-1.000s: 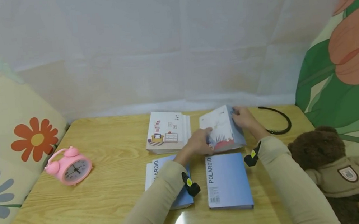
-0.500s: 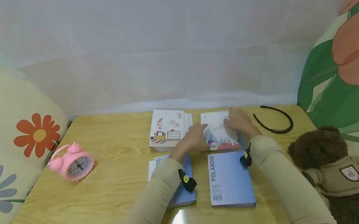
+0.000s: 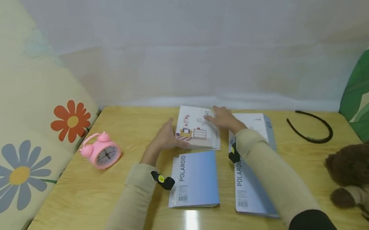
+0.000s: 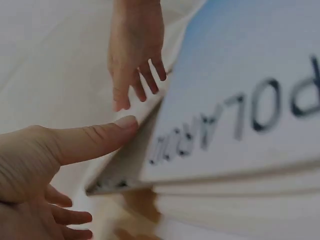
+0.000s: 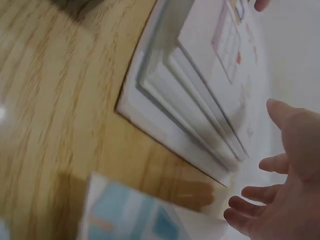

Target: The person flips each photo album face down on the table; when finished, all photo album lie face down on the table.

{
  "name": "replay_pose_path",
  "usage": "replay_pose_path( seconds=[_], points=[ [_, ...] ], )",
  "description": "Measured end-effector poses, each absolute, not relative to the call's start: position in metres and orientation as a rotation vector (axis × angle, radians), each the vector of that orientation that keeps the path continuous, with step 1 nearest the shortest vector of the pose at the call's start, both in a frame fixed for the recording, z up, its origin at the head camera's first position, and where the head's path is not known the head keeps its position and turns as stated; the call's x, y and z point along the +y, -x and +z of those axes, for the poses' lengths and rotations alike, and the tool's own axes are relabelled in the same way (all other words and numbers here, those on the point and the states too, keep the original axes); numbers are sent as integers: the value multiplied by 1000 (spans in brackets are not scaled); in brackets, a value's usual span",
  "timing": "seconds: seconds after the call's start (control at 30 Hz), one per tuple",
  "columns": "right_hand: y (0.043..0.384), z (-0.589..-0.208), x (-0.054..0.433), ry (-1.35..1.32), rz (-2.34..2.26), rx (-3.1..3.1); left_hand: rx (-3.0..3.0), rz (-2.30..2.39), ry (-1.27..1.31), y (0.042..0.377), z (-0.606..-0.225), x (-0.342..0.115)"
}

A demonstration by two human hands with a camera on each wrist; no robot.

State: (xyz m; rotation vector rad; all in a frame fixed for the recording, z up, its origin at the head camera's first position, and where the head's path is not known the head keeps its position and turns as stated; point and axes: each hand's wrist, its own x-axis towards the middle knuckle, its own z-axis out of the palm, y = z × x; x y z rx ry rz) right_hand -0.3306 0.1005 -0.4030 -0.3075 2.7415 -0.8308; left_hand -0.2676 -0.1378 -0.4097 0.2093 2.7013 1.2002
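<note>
A white album [image 3: 194,129] with a furniture drawing lies at the back, between my two hands. My left hand [image 3: 166,136] is at its left edge, thumb stretched along the front corner, fingers loose. Over its right edge reaches my right hand [image 3: 223,118], fingers spread; the right wrist view shows that hand [image 5: 295,170] apart from the stacked pages [image 5: 195,110]. In front lies a blue album [image 3: 197,180] marked POLAROID. Its lettered cover [image 4: 235,110] fills much of the left wrist view. Another white album [image 3: 255,121] lies to the right, partly behind my right arm.
A second blue POLAROID album [image 3: 253,193] lies under my right forearm. The pink alarm clock [image 3: 101,150] stands at left. At right are a black headband [image 3: 327,127] and a brown teddy bear [image 3: 362,164]. A white cloth [image 3: 198,54] hangs behind the wooden table [image 3: 90,205].
The right-hand white album, tilted up between both hands earlier, now lies flat. Both hands have left it and moved left to the other white album. The head view has turned left.
</note>
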Motion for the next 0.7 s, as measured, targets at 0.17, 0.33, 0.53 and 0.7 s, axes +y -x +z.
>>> replay_pose_path(
  seconds=[0.17, 0.33, 0.53, 0.7],
  points=[
    [335, -412, 92, 376, -896, 2743, 2663, 1264, -254, 266, -433, -137],
    [336, -415, 89, 362, -900, 2758, 2650, 1345, -317, 263, -443, -132],
    [334, -416, 88, 250, -973, 2722, 2625, 1394, -296, 261, -438, -129],
    [335, -421, 83, 247, -1074, 2701, 2559, 1513, -334, 261, -423, -129]
  ],
)
